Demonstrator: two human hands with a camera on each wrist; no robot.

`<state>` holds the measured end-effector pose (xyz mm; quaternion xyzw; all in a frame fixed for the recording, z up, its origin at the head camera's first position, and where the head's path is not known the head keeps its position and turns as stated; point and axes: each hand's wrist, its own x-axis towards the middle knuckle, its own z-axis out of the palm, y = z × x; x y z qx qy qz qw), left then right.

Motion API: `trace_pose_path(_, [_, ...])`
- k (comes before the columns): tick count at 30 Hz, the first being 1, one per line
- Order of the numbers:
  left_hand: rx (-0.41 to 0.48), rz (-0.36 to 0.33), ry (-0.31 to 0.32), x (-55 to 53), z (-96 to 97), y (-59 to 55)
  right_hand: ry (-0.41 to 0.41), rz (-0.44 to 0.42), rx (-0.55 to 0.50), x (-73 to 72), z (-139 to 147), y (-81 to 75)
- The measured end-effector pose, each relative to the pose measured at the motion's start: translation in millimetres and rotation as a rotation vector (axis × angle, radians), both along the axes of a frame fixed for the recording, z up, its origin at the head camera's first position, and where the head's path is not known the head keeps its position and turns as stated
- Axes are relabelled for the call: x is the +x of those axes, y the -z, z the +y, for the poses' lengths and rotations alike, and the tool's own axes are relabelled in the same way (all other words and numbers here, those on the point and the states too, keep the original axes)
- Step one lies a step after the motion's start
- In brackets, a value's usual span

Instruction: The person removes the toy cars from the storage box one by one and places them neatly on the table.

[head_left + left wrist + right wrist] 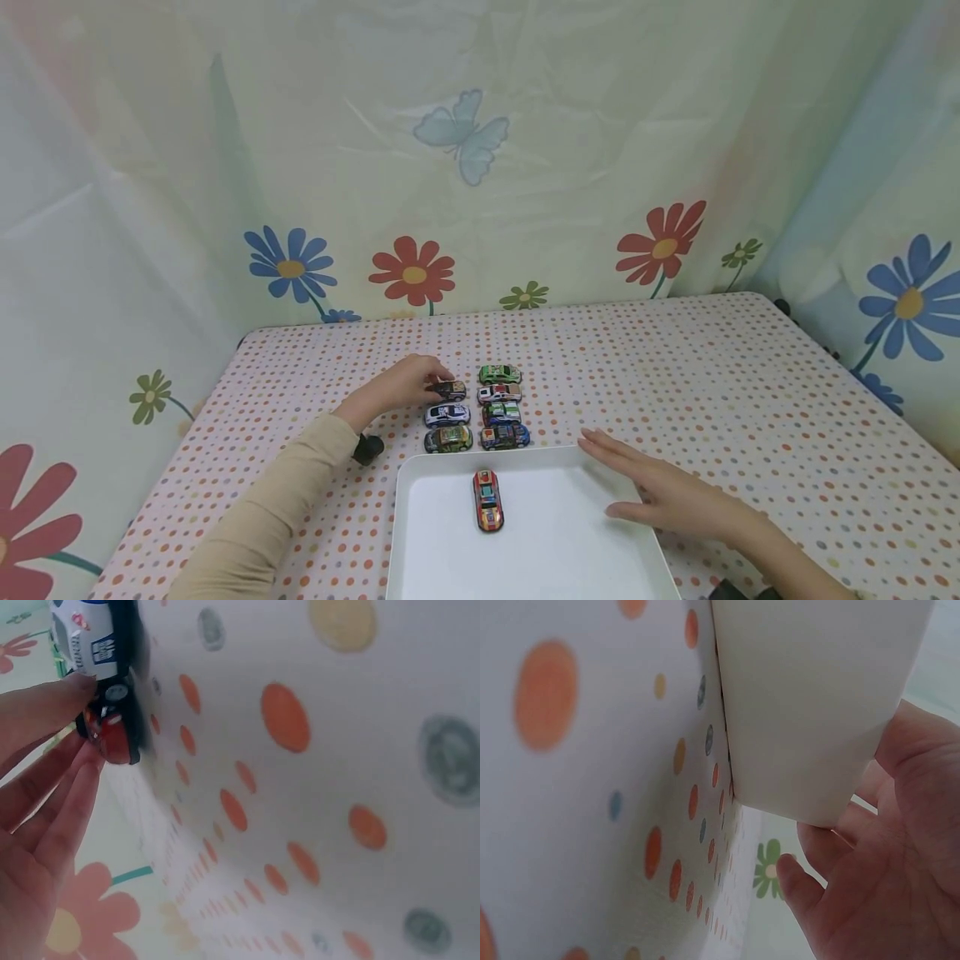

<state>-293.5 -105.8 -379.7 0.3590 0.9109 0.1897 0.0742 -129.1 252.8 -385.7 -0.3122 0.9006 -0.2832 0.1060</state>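
Observation:
My left hand [405, 382] pinches a small black toy car [452, 390] at the top of the left column of cars. In the left wrist view, the thumb and fingertips are on this car [114, 739], whose end shows orange-red. Just nearer stands a white toy car [447, 415], then a green-and-yellow one [448, 439]. My right hand [667, 492], fingers extended, rests at the right rim of a white tray [555, 558]. The right wrist view shows this hand [907, 840] by the tray's outer wall [810, 697]. A red-and-yellow toy car [488, 500] lies lengthwise inside the tray.
Right of the left column runs a second one: a green car [500, 374], a white-and-red car [499, 393], a green-striped car [501, 413] and a blue car [505, 437] close to the tray's far rim. A dotted cloth [615, 367] covers the table; a flowered curtain hangs behind.

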Motion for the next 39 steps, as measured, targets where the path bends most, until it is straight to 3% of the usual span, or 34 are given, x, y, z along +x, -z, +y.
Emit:
trace_pose_path(3, [-0.010, 0.012, -0.012, 0.6, -2.3, -4.1, -0.002, -0.001, -0.001, -0.4, 1, 0.0])
trace_pose_path(6, [-0.019, 0.083, -0.025, 5.0, -4.1, -14.2, -0.002, 0.009, -0.001, -1.2, 1, -0.3])
trace_pose_path(9, [-0.011, 0.166, 0.016, 19.9, 0.7, -29.3, -0.003, 0.025, 0.000, -1.8, 1, -0.6])
trace_pose_path(13, [-0.021, 0.193, 0.212, 57.8, 19.1, -43.3, -0.005, 0.035, 0.004, -1.7, 0, -0.9])
trace_pose_path(17, [-0.095, 0.180, 0.415, 97.0, 35.5, -43.9, -0.011, 0.029, -0.003, -2.2, 0, -0.8])
trace_pose_path(21, [-0.190, 0.173, 0.509, 118.7, 41.3, -37.2, -0.016, 0.028, -0.010, -2.6, 0, -0.3])
trace_pose_path(26, [-0.262, 0.206, 0.544, 124.7, 42.0, -27.9, -0.009, 0.036, -0.010, -1.4, 0, 1.2])
trace_pose_path(32, [-0.239, 0.251, 0.570, 123.7, 44.5, -20.8, -0.009, 0.028, -0.017, -1.0, 1, 3.3])
trace_pose_path(35, [-0.258, 0.296, 0.565, 123.7, 47.3, -19.4, -0.008, 0.021, -0.019, -0.9, 1, 3.3])
trace_pose_path(39, [-0.275, 0.306, 0.570, 126.3, 50.8, -19.6, -0.007, 0.003, -0.024, -1.1, 0, 2.2])
